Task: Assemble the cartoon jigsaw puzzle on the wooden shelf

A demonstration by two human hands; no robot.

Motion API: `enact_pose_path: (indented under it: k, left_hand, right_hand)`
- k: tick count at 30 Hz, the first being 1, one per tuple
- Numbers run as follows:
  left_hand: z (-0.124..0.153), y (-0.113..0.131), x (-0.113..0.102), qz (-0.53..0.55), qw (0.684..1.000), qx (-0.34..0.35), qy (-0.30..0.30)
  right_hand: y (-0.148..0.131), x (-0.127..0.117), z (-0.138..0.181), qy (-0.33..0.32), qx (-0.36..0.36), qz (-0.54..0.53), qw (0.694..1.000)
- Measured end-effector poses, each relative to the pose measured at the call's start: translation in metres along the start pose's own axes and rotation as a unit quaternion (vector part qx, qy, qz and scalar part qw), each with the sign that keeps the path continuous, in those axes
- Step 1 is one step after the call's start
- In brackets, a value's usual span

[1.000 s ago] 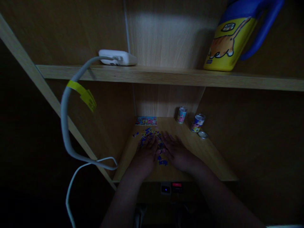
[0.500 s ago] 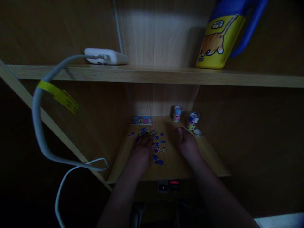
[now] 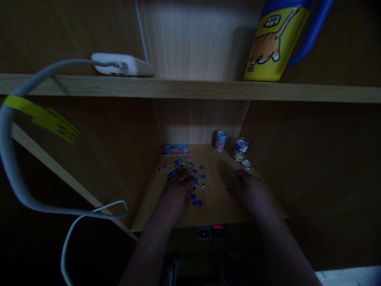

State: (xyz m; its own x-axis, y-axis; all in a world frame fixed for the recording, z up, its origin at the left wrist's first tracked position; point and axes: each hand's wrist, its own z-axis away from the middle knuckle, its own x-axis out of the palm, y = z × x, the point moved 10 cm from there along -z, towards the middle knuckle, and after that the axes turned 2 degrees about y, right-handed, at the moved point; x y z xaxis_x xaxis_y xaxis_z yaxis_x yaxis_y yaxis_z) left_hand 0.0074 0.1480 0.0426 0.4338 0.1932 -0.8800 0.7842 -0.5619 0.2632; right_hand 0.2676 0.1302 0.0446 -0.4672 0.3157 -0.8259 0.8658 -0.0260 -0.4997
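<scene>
1. The left grip (image 3: 177, 193) is pressing its fingers together onto the scattered jigsaw pieces (image 3: 182, 171); whether it is clamping any, I cannot tell.
2. The right grip (image 3: 251, 190) is resting farther off, state unclear, with a lone blue piece (image 3: 229, 190) lying just to its left.
3. The pieces are spreading front-to-back across the desk (image 3: 218, 208), nearer the left grip.

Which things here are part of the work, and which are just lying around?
Part of the work: left hand, right hand, blue jigsaw pieces, printed puzzle picture; probably also two cartoon cans and round metal lid.

Lying around: white power adapter, grey cable, yellow tag, yellow-and-blue jug.
</scene>
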Motion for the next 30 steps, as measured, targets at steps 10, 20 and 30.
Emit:
enact_pose_path:
  k: [10,20,30]
  left_hand:
    - [0.002,-0.008,0.003,-0.050,0.998,-0.032,-0.008]
    - [0.002,0.009,-0.010,0.047,0.998,0.014,0.028]
    - [0.016,-0.017,-0.049,-0.016,0.982,-0.133,0.132]
  right_hand:
    - [-0.024,0.033,0.019,-0.043,-0.079,-0.049,0.995]
    - [-0.038,0.044,0.023,-0.024,-0.138,0.020,0.990]
    - [-0.064,0.044,0.035,-0.040,-0.183,-0.009,0.982]
